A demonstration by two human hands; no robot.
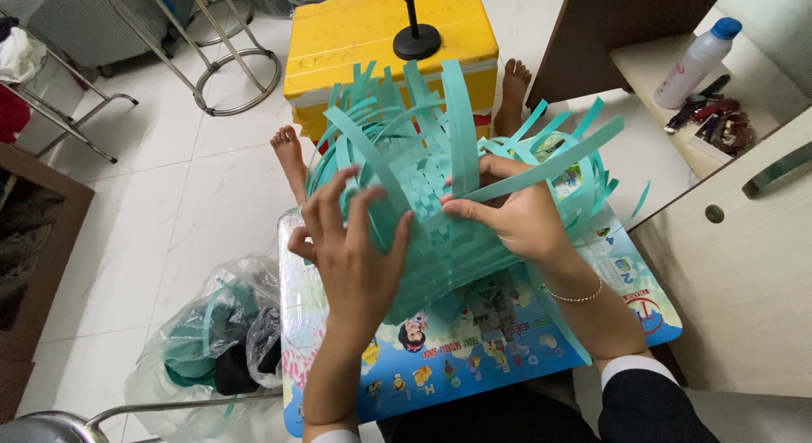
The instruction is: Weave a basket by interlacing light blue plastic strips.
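Your left hand point(359, 248) lies spread, fingers apart, flat against the near left wall of the teal woven basket point(440, 223); it presses there rather than closing on anything. Your right hand point(512, 214) is pinched together, thumb against fingers, on one loose teal strip point(550, 165) just at the woven wall. From that pinch the strip's long axis runs away to the right and slightly upward, ending well beyond your knuckles. The right hand is the nearer one to that strip; the left only braces the basket from the opposite side, so the woven body sits between your two hands.

There is one basket, half woven, with many unwoven strips fanning up and outward past your fingertips; they overlap too much to count. Beneath both hands is one small table with a colourful picture top point(474, 333).

Beyond the basket, away from you, stands one yellow box point(372, 37) with one black stand point(416, 38) on it. To the left of your left forearm lies one clear plastic bag point(211, 333) holding more teal material. Far to the right of your right hand, one white bottle with a blue cap point(698, 62) lies on a shelf.
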